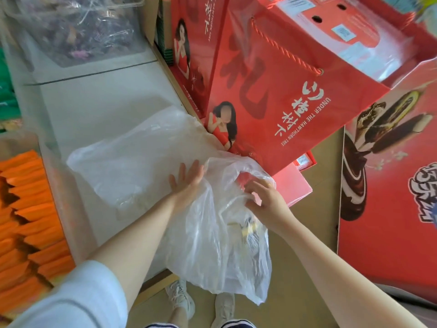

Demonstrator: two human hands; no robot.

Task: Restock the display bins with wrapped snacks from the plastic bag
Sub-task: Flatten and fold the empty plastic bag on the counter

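Down at the bottom left, closest to the lens, is a pale sleeve point(78, 297), and that arm runs up to the left hand point(186, 181), fingers straight and spread, lying flat against the plastic bag point(212, 245). That bag hangs off the edge of the white counter point(94, 110), long axis running down toward the floor, mouth up top between both hands. Right hand point(264, 200) looks the closer one to the opening, fingers curled and pinching the film at the rim. So I'd guess reaching in means going down and slightly right from the left hand. Bag is thin, cloudy, crinkly; a few wrapped snacks point(248, 229) with yellow and dark bits show faintly through it, low inside.
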